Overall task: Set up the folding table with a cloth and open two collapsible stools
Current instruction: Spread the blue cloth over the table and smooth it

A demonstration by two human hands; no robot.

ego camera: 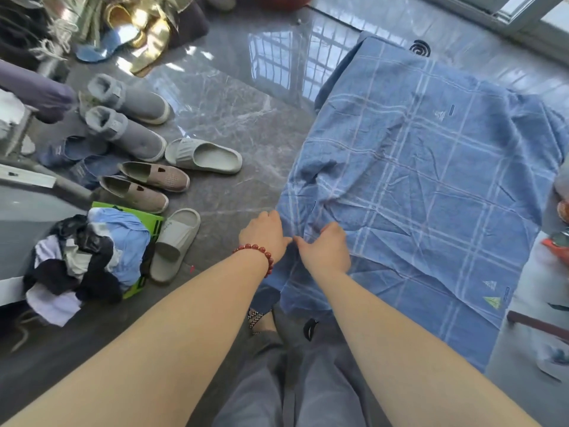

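Both hands, left hand (265, 234) and right hand (327, 248), are pinching the wrinkly blue plaid cloth (425, 192) at its near edge.

You have one blue checked cloth (431, 186) and two bare hands on it, left (264, 234) and right (326, 249). You can count two grey fluffy boots (126, 118), two tan slip-on shoes (144, 184) and two grey rubber slides (191, 192).

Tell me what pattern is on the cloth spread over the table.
Blue cloth with a pale white-line check, clearest in the head view.
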